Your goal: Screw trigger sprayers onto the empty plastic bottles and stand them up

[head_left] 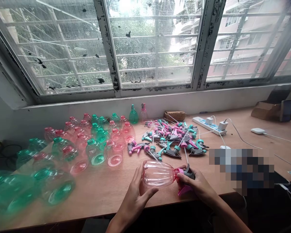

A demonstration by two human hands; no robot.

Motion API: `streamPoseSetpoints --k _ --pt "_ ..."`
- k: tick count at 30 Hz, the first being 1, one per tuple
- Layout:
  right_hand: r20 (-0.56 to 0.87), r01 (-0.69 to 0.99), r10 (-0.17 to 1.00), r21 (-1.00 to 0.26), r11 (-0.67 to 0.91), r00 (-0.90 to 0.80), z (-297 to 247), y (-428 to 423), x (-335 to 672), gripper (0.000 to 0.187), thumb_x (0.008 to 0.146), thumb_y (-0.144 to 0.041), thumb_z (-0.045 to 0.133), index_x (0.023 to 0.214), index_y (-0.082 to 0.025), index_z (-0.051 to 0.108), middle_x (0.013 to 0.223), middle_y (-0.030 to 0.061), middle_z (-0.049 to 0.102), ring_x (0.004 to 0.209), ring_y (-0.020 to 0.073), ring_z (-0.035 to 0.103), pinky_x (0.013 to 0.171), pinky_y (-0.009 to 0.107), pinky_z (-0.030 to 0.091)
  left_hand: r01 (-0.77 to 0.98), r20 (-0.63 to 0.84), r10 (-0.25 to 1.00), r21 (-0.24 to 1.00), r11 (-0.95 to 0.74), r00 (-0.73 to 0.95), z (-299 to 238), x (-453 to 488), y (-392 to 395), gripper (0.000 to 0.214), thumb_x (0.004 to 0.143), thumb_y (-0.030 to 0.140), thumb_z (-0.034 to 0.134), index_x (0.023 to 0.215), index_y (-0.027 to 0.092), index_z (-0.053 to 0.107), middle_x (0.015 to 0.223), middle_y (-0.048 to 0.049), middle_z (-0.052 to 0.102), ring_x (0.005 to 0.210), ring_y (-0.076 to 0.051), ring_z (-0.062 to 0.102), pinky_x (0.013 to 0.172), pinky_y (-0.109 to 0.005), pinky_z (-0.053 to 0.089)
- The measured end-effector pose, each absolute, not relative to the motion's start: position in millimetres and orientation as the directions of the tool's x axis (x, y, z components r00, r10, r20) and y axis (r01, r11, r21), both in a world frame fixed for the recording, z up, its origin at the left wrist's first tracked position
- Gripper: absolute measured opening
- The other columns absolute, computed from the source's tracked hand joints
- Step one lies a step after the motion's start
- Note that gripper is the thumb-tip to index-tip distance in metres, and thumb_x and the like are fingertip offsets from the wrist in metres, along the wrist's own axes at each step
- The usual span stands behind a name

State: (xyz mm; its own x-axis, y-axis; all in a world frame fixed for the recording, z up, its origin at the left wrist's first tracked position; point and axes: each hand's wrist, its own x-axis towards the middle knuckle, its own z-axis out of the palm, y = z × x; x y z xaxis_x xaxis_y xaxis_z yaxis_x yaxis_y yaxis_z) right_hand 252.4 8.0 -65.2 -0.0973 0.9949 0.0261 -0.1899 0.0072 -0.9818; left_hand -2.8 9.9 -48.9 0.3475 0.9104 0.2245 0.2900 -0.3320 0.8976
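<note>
Head view: a pink bottle (158, 173) lies on its side in the air between the two hands, above the near edge of the table (99, 191), its base toward the left and its neck toward the right. The left hand (135, 191) is cupped wide at the base, fingers along the end and thumb spread below the body; such a loose cradle probably steadies the bottle without pressing on its thin wall. The right hand (196, 184) is closed around a grey and pink spray head (189, 174) at the neck, likely because the collar and body give a firmer grip than the smooth plastic (how far the collar is screwed on cannot be told).

Open-necked bottles (81, 142), pink and green, stand close together on the left, perhaps kept upright so that their mouths are easy to reach. Loose spray heads (171, 134) lie heaped just beyond the held bottle, apparently within easy reach of either hand. Near the wall, a green bottle (133, 116) and a clear one (143, 115) stand with spray heads on, seemingly set apart from the rest. A power strip (210, 125) lies right of the heap.
</note>
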Motion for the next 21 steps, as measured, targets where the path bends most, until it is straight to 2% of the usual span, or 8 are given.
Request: streamPoseSetpoints --k 3,6,9,13,15,18,21 --pt "0.03 -0.191 0.996 -0.982 0.013 -0.089 -65.6 7.9 252.4 0.038 0.077 -0.046 0.08 0.092 -0.016 0.061 0.067 -0.0005 0.069 0.056 0.0169 0.065 0.058 0.028 0.05 0.293 0.251 0.903 0.886 -0.36 0.35 -53.2 -3.3 11.9 0.079 0.09 0.038 0.066 0.155 0.035 0.021 0.162 -0.005 0.026 0.147 -0.032 0.028 0.12 -0.049 0.025" --pt "0.028 -0.194 0.996 -0.981 0.011 -0.088 -67.0 8.4 252.7 0.038 0.077 -0.046 0.08 0.093 -0.016 0.061 0.066 -0.0003 0.07 0.056 0.0172 0.065 0.058 0.029 0.05 0.249 0.282 0.884 0.887 -0.388 0.372 -57.5 -3.0 12.2 0.075 0.096 0.033 0.057 0.155 0.041 0.012 0.164 -0.0028 0.023 0.143 -0.028 0.038 0.118 -0.048 0.03" --pt "0.036 -0.174 0.995 -0.985 0.018 -0.098 -69.0 8.5 254.3 0.038 0.078 -0.045 0.079 0.094 -0.016 0.061 0.067 0.0003 0.07 0.057 0.018 0.066 0.059 0.029 0.05 0.24 0.267 0.891 0.898 -0.368 0.367 -55.3 -2.1 11.6 0.083 0.093 0.034 0.062 0.156 0.037 0.008 0.162 -0.0062 0.028 0.143 -0.028 0.038 0.119 -0.047 0.029" --pt "0.034 -0.093 0.992 -0.995 0.023 -0.125 -71.0 8.2 256.6 0.039 0.079 -0.044 0.079 0.099 -0.016 0.061 0.066 0.0012 0.072 0.061 0.0191 0.067 0.061 0.03 0.051 0.319 0.245 0.909 0.879 -0.354 0.336 -51.1 -2.1 12.9 0.087 0.086 0.04 0.071 0.156 0.027 0.02 0.16 -0.0104 0.031 0.147 -0.032 0.027 0.122 -0.048 0.021" --pt "0.034 -0.092 0.993 -0.995 0.024 -0.112 -71.2 8.5 256.6 0.04 0.079 -0.045 0.079 0.099 -0.016 0.061 0.064 0.0011 0.072 0.059 0.0187 0.066 0.061 0.03 0.05 0.345 0.258 0.904 0.86 -0.375 0.34 -53.7 -2.7 14.1 0.086 0.086 0.039 0.071 0.155 0.03 0.02 0.161 -0.0082 0.029 0.148 -0.031 0.026 0.122 -0.048 0.02" --pt "0.039 -0.127 0.994 -0.992 0.026 -0.101 -70.8 9.3 255.3 0.041 0.078 -0.047 0.078 0.098 -0.016 0.06 0.062 0.0008 0.072 0.056 0.0179 0.065 0.058 0.029 0.05 0.325 0.291 0.889 0.853 -0.408 0.353 -60.7 -3.2 14.7 0.084 0.091 0.034 0.066 0.155 0.039 0.012 0.162 -0.0035 0.027 0.145 -0.029 0.033 0.12 -0.047 0.025" --pt "0.046 -0.134 0.993 -0.991 0.031 -0.105 -69.8 9.3 254.5 0.041 0.079 -0.047 0.078 0.099 -0.016 0.061 0.063 0.0008 0.072 0.057 0.0179 0.065 0.059 0.028 0.05 0.323 0.3 0.888 0.851 -0.414 0.348 -62.6 -2.9 13.6 0.087 0.09 0.035 0.067 0.156 0.037 0.011 0.16 -0.0056 0.032 0.143 -0.03 0.038 0.119 -0.048 0.029"
